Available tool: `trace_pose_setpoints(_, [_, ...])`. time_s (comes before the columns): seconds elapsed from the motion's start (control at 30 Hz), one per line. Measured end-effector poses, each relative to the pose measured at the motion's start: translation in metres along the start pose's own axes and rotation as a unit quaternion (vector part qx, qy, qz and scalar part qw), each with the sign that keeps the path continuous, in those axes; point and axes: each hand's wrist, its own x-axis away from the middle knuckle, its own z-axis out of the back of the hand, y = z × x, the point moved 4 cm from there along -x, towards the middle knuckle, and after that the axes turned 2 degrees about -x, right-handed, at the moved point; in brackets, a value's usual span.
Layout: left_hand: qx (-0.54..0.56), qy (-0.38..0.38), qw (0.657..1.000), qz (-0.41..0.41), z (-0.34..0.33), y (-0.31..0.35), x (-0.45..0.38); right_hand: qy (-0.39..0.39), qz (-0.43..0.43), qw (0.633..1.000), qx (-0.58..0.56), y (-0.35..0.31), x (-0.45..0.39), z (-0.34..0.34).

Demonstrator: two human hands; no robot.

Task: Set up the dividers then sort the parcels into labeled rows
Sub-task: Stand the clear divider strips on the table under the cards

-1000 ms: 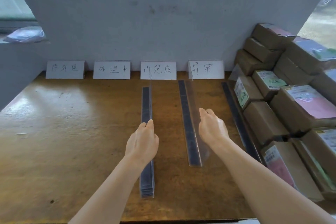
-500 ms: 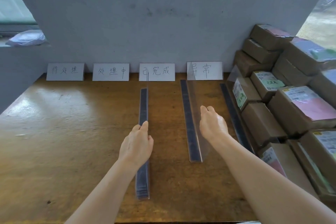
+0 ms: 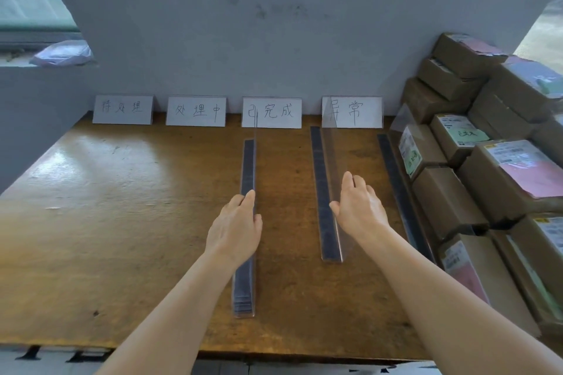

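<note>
Dividers: my left hand [image 3: 236,222] has slid its stack [image 3: 245,222] left from the 已完成 card [image 3: 271,112]; right hand [image 3: 358,207] steadies the next [image 3: 330,192], spacing rows.

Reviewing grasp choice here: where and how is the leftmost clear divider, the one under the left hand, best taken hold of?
Grip the leftmost divider by its thin upright clear wall, pinched from above near mid-length, about where the left hand holds it. The wall stands on edge over a dark, flat base strip lying flush on the table, so the base offers little purchase; a mid-length hold likely keeps the long piece balanced.
</note>
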Motion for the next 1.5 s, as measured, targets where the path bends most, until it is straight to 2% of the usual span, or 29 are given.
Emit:
trace_pose_setpoints(0.4, [0.019,-0.011,1.0,0.008,-0.002,-0.004,-0.001,0.0,0.012,1.0,-0.007,-0.002,0.012,0.004])
trace_pose_setpoints(0.6, [0.074,-0.02,0.997,0.011,-0.001,-0.008,0.001,0.03,0.081,0.996,-0.022,-0.025,0.022,0.008])
trace_pose_setpoints(0.73, [0.102,-0.019,0.994,0.024,0.0,-0.012,0.002,-0.008,0.133,0.989,-0.059,-0.052,0.032,-0.006])
trace_pose_setpoints(0.9, [0.112,-0.015,0.993,0.028,-0.004,-0.018,0.003,-0.064,0.155,0.982,-0.092,-0.082,0.044,-0.023])
trace_pose_setpoints(1.27, [0.005,-0.007,1.0,-0.021,0.011,-0.024,-0.002,-0.105,0.111,0.981,-0.123,-0.112,0.064,-0.041])
trace_pose_setpoints(1.5, [0.032,0.001,0.999,-0.003,0.029,-0.043,-0.001,-0.084,0.061,0.989,-0.107,-0.141,0.066,-0.053])
